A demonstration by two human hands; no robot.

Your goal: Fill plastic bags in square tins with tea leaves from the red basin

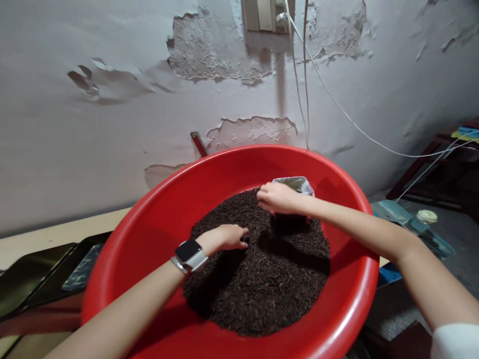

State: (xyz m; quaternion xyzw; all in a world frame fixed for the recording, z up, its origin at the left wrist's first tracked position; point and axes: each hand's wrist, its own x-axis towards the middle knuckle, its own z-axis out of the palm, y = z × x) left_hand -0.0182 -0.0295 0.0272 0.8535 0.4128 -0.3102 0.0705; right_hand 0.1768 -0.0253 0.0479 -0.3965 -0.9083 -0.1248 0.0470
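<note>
A wide red plastic basin holds a mound of dark brown, shredded, dry-looking material, like loose tea leaves. Low over the left part of the mound is my left hand, a smartwatch on its wrist. Its thumb and forefinger are apart, with dark material behind them. My right hand is curled closed above the far side of the mound; whatever its fingers hold is hidden. Just behind it, an open bag with a pale, shiny rim stands in the basin, partly covered by my right wrist.
A wall with peeling plaster rises behind the basin. White cables hang from a socket box. Dark olive, shiny packaging lies at left. On the right are a translucent container, a pale round lid and a dark red table.
</note>
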